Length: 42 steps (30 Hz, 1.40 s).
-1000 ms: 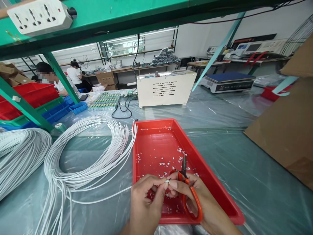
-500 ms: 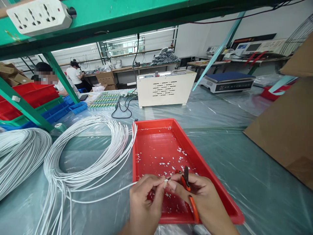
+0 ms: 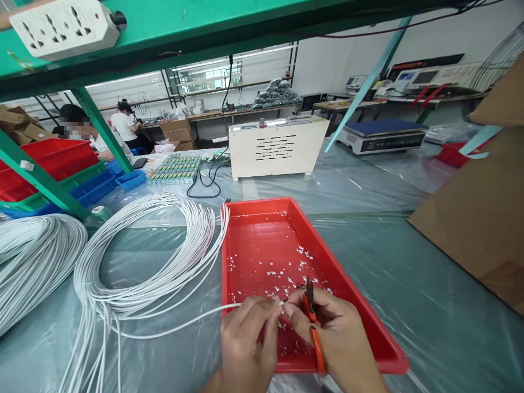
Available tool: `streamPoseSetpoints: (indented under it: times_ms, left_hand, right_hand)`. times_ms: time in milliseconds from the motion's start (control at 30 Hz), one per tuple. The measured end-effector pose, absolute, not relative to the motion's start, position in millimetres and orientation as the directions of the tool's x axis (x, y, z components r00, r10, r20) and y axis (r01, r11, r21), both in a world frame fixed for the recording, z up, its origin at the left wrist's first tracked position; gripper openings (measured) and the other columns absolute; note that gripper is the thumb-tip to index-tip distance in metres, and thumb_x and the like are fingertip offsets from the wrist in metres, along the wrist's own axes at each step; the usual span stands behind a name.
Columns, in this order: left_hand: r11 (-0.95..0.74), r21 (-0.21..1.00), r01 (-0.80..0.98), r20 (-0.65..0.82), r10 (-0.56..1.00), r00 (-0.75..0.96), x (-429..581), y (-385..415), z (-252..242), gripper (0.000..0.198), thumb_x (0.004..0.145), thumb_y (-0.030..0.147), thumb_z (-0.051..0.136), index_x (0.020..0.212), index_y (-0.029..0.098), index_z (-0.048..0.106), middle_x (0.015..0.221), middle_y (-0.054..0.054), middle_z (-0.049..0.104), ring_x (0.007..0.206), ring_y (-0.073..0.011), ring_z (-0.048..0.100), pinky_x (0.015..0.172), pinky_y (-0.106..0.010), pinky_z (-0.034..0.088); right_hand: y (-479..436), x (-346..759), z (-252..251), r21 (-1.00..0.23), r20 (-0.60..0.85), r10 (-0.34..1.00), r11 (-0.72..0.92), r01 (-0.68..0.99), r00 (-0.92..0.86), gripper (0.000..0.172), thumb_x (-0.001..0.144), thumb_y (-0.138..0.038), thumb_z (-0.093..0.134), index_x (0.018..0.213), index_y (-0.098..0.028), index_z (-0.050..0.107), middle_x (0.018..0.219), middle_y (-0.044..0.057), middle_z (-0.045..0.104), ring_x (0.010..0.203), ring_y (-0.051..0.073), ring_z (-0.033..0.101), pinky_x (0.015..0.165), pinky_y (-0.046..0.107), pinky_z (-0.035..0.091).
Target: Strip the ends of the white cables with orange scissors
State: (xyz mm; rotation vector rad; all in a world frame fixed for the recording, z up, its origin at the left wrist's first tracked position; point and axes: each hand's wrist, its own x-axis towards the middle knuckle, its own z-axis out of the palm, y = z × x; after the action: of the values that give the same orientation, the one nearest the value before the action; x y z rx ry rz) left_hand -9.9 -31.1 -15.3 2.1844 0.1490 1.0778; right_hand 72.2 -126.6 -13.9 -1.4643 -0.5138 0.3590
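Pinching: left hand (image 3: 245, 344) nips the end of one white wire (image 3: 180, 325) between thumb and fingers, over the red tray (image 3: 262, 245)
Right hand (image 3: 339, 338): grip clenched on orange-handled scissors (image 3: 311, 316), blades up and shut, fingertips at the wire end
Wire: runs left to the white coil (image 3: 135, 262) on the desk (image 3: 409, 284)
Tray: white bits scattered inside
Behind: cream box (image 3: 276, 147)

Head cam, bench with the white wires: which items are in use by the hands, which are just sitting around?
In use:
left hand pinching the white wire end
right hand holding the orange-handled snips
red tray with white scraps
white wire bundle

Sitting around:
cream box unit
scale
cardboard
power strip
blue bins
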Motion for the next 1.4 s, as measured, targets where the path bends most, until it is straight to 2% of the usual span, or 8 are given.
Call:
streamPoseSetpoints:
  times_ms: [300, 500, 633, 733, 933, 1100, 1267, 1400]
  left_hand:
    - [-0.506, 0.855, -0.116, 0.412, 0.525, 0.745, -10.3, -34.1, -7.1, 0.014, 0.078, 0.007, 0.055, 0.079, 0.016, 0.065, 0.072, -0.002, 0.067, 0.066, -0.0116, 0.061, 0.061, -0.02, 0.047]
    - [-0.405, 0.912, -0.062, 0.304, 0.568, 0.765, -9.7, -32.2, -2.4, 0.012, 0.08, 0.014, 0.055, 0.08, 0.017, 0.067, 0.07, -0.001, 0.065, 0.064, -0.0114, 0.06, 0.059, -0.02, 0.045]
    - [-0.356, 0.934, -0.026, 0.25, 0.601, 0.759, -9.9, -32.0, -2.6, 0.012, 0.08, 0.018, 0.056, 0.082, 0.017, 0.068, 0.068, -0.001, 0.065, 0.06, -0.0111, 0.059, 0.057, -0.019, 0.045]
    - [-0.335, 0.942, -0.016, 0.23, 0.611, 0.757, -10.0, -31.9, -1.8, 0.013, 0.08, 0.02, 0.055, 0.083, 0.016, 0.068, 0.064, -0.001, 0.063, 0.056, -0.0108, 0.057, 0.054, -0.019, 0.044]
    - [-0.373, 0.926, -0.061, 0.289, 0.593, 0.752, -9.7, -30.3, 0.4, 0.012, 0.079, 0.015, 0.056, 0.083, 0.016, 0.068, 0.07, -0.002, 0.065, 0.063, -0.0118, 0.06, 0.058, -0.02, 0.045]
    - [-0.44, 0.89, -0.121, 0.379, 0.564, 0.733, -10.2, -29.7, -0.9, 0.016, 0.078, 0.008, 0.055, 0.084, 0.017, 0.067, 0.074, -0.003, 0.067, 0.066, -0.0122, 0.061, 0.061, -0.021, 0.047]
    - [-0.538, 0.825, -0.175, 0.483, 0.51, 0.711, -9.9, -30.3, -2.6, 0.019, 0.076, 0.003, 0.055, 0.085, 0.016, 0.066, 0.076, -0.003, 0.067, 0.069, -0.0121, 0.062, 0.063, -0.02, 0.048]
    - [-0.629, 0.75, -0.207, 0.57, 0.453, 0.686, -10.8, -29.5, -3.4, 0.021, 0.075, 0.0, 0.055, 0.086, 0.014, 0.065, 0.078, -0.004, 0.067, 0.071, -0.0117, 0.062, 0.066, -0.019, 0.049]
  right_hand:
    - [-127.7, 71.9, -11.4, -0.994, 0.08, 0.554, 0.103, 0.027, 0.829, 0.007, 0.061, -0.013, 0.061, 0.064, -0.019, 0.059, 0.055, -0.005, 0.052, 0.05, 0.011, 0.043, 0.046, 0.016, 0.036]
    - [-127.7, 73.8, -6.7, -0.992, 0.094, 0.552, 0.119, 0.033, 0.828, 0.005, 0.064, -0.015, 0.062, 0.064, -0.018, 0.059, 0.057, -0.004, 0.054, 0.051, 0.012, 0.048, 0.049, 0.016, 0.04]
    - [-128.5, 81.1, -9.3, -0.989, 0.147, 0.525, 0.094, 0.114, 0.838, 0.005, 0.064, -0.017, 0.063, 0.068, -0.018, 0.06, 0.061, -0.002, 0.058, 0.054, 0.014, 0.052, 0.05, 0.017, 0.044]
    - [-129.4, 84.7, -10.7, -0.983, 0.169, 0.507, 0.023, 0.183, 0.845, 0.008, 0.068, -0.019, 0.061, 0.076, -0.018, 0.061, 0.068, 0.0, 0.059, 0.063, 0.017, 0.057, 0.058, 0.02, 0.047]
    - [-131.8, 83.5, -6.2, -0.964, 0.245, 0.576, 0.059, 0.26, 0.78, 0.003, 0.074, -0.02, 0.061, 0.073, -0.018, 0.063, 0.064, 0.0, 0.057, 0.057, 0.016, 0.054, 0.052, 0.02, 0.045]
    - [-131.7, 82.5, -1.6, -0.972, 0.233, 0.6, 0.109, 0.21, 0.765, 0.01, 0.072, -0.018, 0.063, 0.082, -0.019, 0.065, 0.074, 0.003, 0.063, 0.065, 0.019, 0.06, 0.06, 0.024, 0.05]
    - [-132.6, 81.4, 2.5, -0.933, 0.331, 0.59, 0.091, 0.347, 0.736, 0.004, 0.074, -0.017, 0.062, 0.074, -0.019, 0.065, 0.065, 0.001, 0.06, 0.058, 0.017, 0.057, 0.055, 0.023, 0.047]
    - [-132.8, 81.1, 5.8, -0.932, 0.338, 0.577, 0.099, 0.348, 0.744, 0.008, 0.075, -0.018, 0.059, 0.07, -0.019, 0.064, 0.061, -0.001, 0.057, 0.054, 0.015, 0.055, 0.051, 0.021, 0.044]
